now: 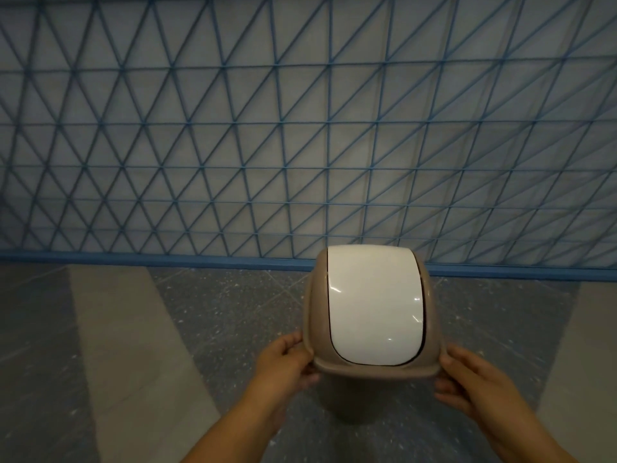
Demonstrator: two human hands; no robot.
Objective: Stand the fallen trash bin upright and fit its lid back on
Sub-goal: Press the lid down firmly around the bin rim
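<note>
A small beige trash bin (354, 399) stands upright on the floor in the lower middle of the view. Its beige lid (374, 367) with a white swing flap (375, 305) sits on top of it, and the lid hides most of the bin body. My left hand (287, 362) grips the lid's near left edge, thumb on top. My right hand (467, 382) holds the lid's near right corner the same way. Both forearms reach in from the bottom of the frame.
The bin stands on a speckled grey floor with lighter stripes (110, 345). Just behind it runs a blue baseboard (167, 260) under a wall covered in a blue triangular grid (300, 128).
</note>
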